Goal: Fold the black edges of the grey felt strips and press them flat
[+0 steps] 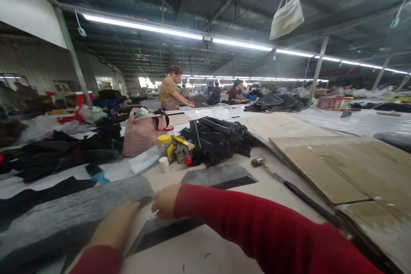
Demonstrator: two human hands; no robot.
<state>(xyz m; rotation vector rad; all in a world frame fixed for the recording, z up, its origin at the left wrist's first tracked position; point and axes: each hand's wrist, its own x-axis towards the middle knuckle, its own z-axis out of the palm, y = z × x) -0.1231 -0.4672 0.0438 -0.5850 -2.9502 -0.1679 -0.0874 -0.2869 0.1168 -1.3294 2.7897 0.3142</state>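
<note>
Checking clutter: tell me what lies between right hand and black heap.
Head view: a flat grey felt piece lies between the right hand and the black heap.

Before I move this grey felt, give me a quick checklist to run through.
1. Left hand lying flat on the grey felt: ok.
2. Right hand at the felt's end, grip on it: cannot tell.
3. Dark strip lying under the right forearm, may drag along: not ok.
4. Small white bottle standing close beyond the felt's end: not ok.
5. Hammer off to the right, apart from the felt: ok.
</note>
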